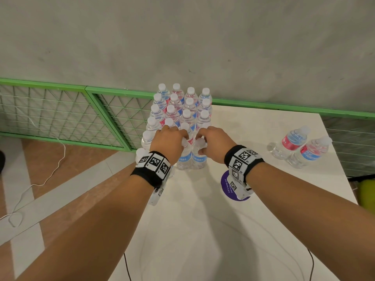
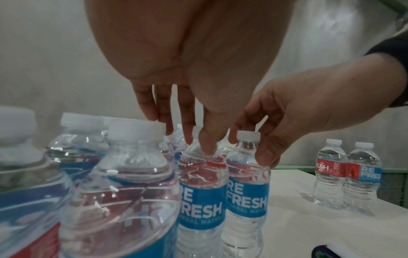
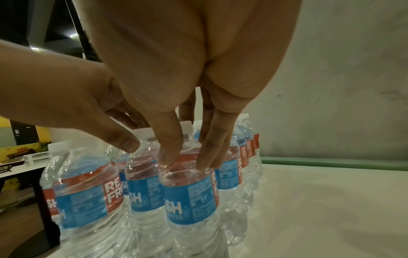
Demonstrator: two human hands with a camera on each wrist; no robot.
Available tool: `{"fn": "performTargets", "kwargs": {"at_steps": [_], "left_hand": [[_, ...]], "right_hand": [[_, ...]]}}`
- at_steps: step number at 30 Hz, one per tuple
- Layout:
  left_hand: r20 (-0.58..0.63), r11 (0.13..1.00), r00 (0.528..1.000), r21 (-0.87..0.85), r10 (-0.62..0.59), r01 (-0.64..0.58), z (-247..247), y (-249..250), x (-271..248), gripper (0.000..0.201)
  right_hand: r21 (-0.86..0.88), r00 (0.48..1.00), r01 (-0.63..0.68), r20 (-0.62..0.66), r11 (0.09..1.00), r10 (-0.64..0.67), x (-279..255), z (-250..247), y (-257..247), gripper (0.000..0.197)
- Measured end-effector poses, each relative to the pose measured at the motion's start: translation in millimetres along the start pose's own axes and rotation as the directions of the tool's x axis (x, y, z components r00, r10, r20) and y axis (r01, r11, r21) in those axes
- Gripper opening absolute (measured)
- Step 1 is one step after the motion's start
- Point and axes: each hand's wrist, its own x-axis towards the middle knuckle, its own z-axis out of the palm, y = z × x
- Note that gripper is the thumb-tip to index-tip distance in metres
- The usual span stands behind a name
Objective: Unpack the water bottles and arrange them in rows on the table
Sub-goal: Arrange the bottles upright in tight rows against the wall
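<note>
A block of clear water bottles [image 1: 182, 106] with white caps and blue-and-red labels stands in rows at the white table's [image 1: 243, 230] rear left. My left hand [image 1: 178, 133] pinches the neck of a near bottle [image 1: 183, 159], thumb and fingers around it in the left wrist view [image 2: 198, 141]. My right hand [image 1: 199, 142] pinches the neck of the neighbouring bottle [image 1: 199, 159], shown close up in the right wrist view [image 3: 187, 161]. Both bottles stand upright on the table. Crinkled clear film seems to lie over the near bottles; I cannot tell how far it reaches.
Two separate bottles [image 1: 292, 142] [image 1: 310, 153] stand together near the table's right edge. A round purple sticker [image 1: 225, 185] lies under my right wrist. A green mesh fence [image 1: 60, 110] runs behind the table, and a white cable [image 1: 40, 179] crosses the floor at left.
</note>
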Motion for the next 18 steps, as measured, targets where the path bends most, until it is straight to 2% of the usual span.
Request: {"fn": "performTargets", "kwargs": {"at_steps": [4, 6, 8, 10, 14, 18], "left_hand": [[0.040, 1.000, 0.999, -0.004, 0.009, -0.009, -2.7, 0.8, 1.1, 0.035], [0.076, 1.000, 0.997, -0.005, 0.000, 0.000, -7.3, 3.6, 2.7, 0.036], [0.059, 1.000, 0.998, -0.009, -0.014, 0.015, -15.6, 10.5, 4.7, 0.035], [-0.026, 0.998, 1.000, -0.070, -0.006, 0.004, -26.2, 24.6, 7.4, 0.029], [-0.138, 0.915, 0.987, -0.381, 0.085, -0.132, -38.5, 79.8, 21.2, 0.022], [-0.153, 0.807, 0.953, -0.506, 0.262, -0.303, -30.8, 154.0, 46.2, 0.026]], "right_hand": [[0.037, 1.000, 0.008, 0.011, 0.999, -0.008, -5.4, 1.5, 5.0, 0.054], [0.125, 1.000, 0.008, 0.014, 0.992, -0.010, -13.5, -3.7, 11.0, 0.060], [0.198, 1.000, 0.001, -0.021, 0.980, 0.003, -24.5, -13.7, 23.1, 0.056], [0.210, 0.996, -0.007, -0.085, 0.978, 0.026, -37.3, -28.6, 42.3, 0.041], [0.173, 0.973, -0.080, -0.198, 0.982, 0.114, -67.9, -68.4, 96.7, 0.021], [0.128, 0.915, -0.220, -0.318, 0.967, 0.250, -99.4, -109.6, 162.0, 0.015]]}}
